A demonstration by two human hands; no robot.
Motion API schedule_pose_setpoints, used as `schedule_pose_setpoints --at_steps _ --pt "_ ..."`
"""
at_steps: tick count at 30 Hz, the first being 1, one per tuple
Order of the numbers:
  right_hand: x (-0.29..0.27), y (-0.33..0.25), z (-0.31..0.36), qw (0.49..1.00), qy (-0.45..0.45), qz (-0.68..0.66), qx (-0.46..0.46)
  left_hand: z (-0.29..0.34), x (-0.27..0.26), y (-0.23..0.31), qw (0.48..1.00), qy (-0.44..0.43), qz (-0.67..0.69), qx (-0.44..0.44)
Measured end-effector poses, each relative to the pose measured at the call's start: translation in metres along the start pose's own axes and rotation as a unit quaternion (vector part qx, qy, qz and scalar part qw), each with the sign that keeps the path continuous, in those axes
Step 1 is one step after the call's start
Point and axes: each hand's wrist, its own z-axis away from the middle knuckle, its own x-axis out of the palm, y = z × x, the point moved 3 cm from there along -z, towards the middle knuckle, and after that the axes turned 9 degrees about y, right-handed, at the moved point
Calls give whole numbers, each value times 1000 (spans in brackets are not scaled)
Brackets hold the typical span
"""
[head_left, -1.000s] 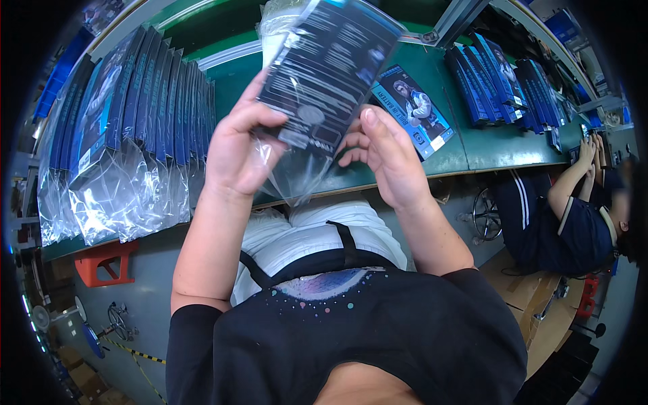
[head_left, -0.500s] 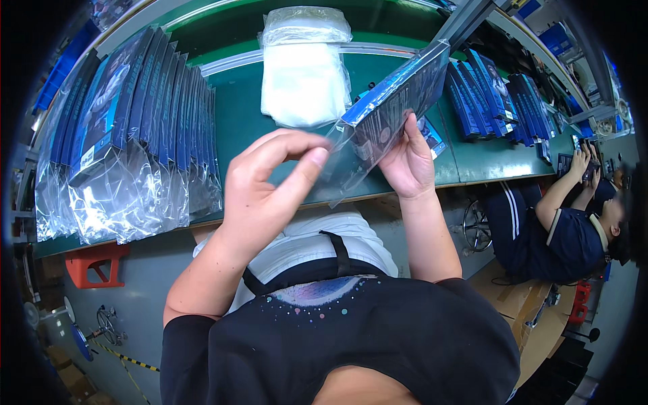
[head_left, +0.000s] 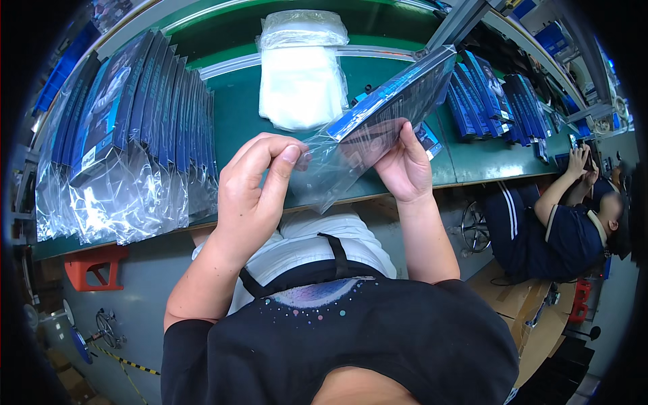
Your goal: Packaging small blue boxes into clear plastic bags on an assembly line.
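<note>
Tilted above the bench edge, a flat dark blue box (head_left: pixel 398 98) sits inside a clear plastic bag (head_left: pixel 320 179). The bag's loose end hangs out past the box on the left. My left hand (head_left: pixel 260 179) pinches the edge of that loose end between thumb and forefinger. From below, my right hand (head_left: pixel 407 165) grips the bagged box, its thumb on the near face and its other fingers hidden behind. Beyond my hands lies a stack of clear bags (head_left: pixel 300 88) on the green bench (head_left: pixel 236 128).
A long row of bagged blue boxes (head_left: pixel 142 101) stands at the left. More blue boxes (head_left: pixel 482 94) stand at the right, by a metal post (head_left: pixel 459 23). A co-worker (head_left: pixel 574 229) sits at the far right. Under the bench is a red stool (head_left: pixel 98 266).
My left hand has moved left and slightly down, drawing the bag's loose end out straighter. The box has tipped a little flatter in my right hand.
</note>
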Motion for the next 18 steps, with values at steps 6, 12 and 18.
schedule_pose_setpoints --at_steps 6,12,18 --pt "4 2 0 1000 6 12 -6 3 -3 0 999 -37 5 -8" --pt "16 -1 3 995 76 58 -20 5 -6 -8 982 0 101 -161" --pt "30 2 -6 990 83 115 -2 -8 -2 -16 908 -33 287 -305"
